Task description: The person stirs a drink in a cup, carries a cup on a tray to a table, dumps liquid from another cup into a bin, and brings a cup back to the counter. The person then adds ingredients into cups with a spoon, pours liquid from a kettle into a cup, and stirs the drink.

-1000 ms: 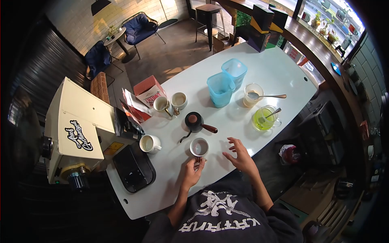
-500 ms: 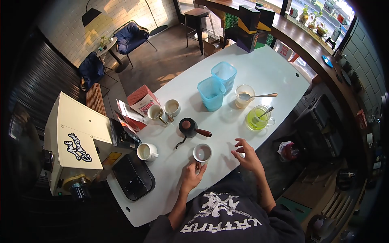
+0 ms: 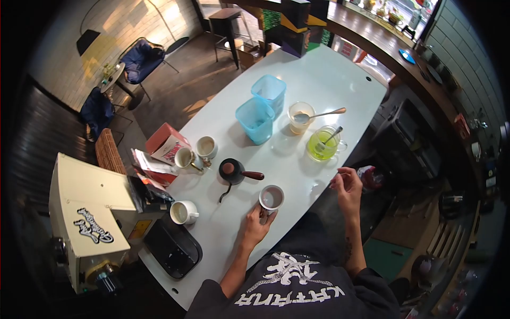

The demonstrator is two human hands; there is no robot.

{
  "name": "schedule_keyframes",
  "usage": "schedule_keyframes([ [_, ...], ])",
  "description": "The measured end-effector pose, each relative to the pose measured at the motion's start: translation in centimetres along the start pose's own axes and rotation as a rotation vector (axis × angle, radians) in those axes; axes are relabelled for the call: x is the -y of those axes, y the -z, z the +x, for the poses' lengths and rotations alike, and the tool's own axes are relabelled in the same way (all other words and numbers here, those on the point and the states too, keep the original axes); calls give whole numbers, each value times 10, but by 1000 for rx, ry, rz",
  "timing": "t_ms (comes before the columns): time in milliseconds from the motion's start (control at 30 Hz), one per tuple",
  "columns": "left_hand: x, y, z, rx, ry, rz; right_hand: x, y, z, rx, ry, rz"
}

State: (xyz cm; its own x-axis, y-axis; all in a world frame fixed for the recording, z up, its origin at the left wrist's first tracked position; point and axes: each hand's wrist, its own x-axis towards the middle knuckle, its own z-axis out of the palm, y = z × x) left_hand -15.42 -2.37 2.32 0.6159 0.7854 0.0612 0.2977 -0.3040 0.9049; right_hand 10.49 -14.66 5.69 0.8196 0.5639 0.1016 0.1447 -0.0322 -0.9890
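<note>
My left hand [image 3: 256, 227] grips a white cup [image 3: 272, 198] by its handle side, upright at the near edge of the table. Brownish liquid shows inside the cup. My right hand [image 3: 348, 186] is raised past the table's edge, fingers loosely bent, with nothing visible in it. Closest to that hand is a glass cup of green liquid [image 3: 322, 144] with a spoon [image 3: 333, 135] standing in it. Left of the held cup sits a black gooseneck kettle [image 3: 230, 171] with a wooden handle [image 3: 253, 175].
Two blue plastic containers [image 3: 256, 121] stand mid-table beside a clear cup [image 3: 300, 119] with a spoon. At left are several white mugs [image 3: 184, 212], a red box [image 3: 168, 142] and a cream machine [image 3: 90, 204] with a black tray [image 3: 172, 247]. Dark boxes [image 3: 295, 29] occupy the far end.
My right hand has moved right, off the tabletop, and its fingers have drawn in. The cup in my left hand has shifted slightly right. The whole view has turned a little.
</note>
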Motion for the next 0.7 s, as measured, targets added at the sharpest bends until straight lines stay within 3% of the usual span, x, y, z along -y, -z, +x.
schedule_keyframes([
  [167, 2, -17, 20, 71, -8, 56, 20, 39, 26, -101, 16, -2],
  [367, -13, -63, 50, -135, -29, 67, 18, 58, 109, -72, 71, -72],
  [633, -18, -107, 73, -330, 30, 114, -4, 45, 195, 237, 129, -120],
  [700, -20, -114, 76, -383, 180, 57, -8, 37, 212, 297, 138, -104],
])
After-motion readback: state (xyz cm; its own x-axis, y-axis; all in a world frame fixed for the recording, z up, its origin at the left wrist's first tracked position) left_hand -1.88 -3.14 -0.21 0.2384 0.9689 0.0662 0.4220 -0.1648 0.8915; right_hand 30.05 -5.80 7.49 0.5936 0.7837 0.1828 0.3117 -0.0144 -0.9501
